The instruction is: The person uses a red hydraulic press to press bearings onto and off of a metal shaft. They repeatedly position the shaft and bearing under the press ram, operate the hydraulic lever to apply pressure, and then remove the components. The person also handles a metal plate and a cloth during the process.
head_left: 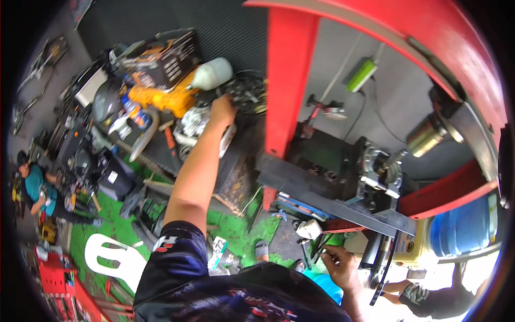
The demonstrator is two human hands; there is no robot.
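Note:
My left hand [222,111] reaches onto the cluttered bench [236,172], fingers bent down among dark parts [245,94]; what they grip is hidden. Just below it lies a pale metal housing with white crumpled material [196,124]. A white bottle [213,72] rests beside a yellow tool case [161,99], behind the hand. My right hand [340,268] is low at the right, fingers curled on something small I cannot make out. A red shop press [284,75] stands right of the bench, with shiny bearing-splitter-like metal pieces [381,169] on its black bed.
A hammer [170,142] lies on the bench. A white plastic chair [112,252] and red stand [59,282] are at lower left. A co-worker [35,190] is at far left, another person [429,300] at lower right. A blue water jug [461,225] sits right of the press.

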